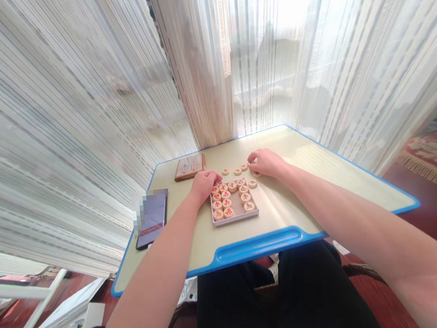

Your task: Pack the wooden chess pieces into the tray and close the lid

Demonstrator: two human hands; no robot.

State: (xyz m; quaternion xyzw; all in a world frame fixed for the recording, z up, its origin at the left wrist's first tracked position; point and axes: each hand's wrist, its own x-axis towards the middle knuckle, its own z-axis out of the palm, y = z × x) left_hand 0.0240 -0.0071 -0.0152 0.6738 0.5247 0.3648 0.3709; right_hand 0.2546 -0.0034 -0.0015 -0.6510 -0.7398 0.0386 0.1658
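A shallow white box on the table holds round wooden xiangqi pieces, red-marked ones at its left and dark-marked ones at its right, with a bare strip between. My left hand rests at the box's far left corner, fingers curled; what its fingertips hold, if anything, is hidden. Beyond the box's far right side, my right hand has its fingertips bent down on a piece. Loose pieces lie beside it, one near the box's right edge and others behind the box.
The cream table has a blue rim and a blue tray groove at its near edge. A brown-edged flat box lies at the back left. A dark tablet or phone lies at the left edge. Striped curtains hang behind.
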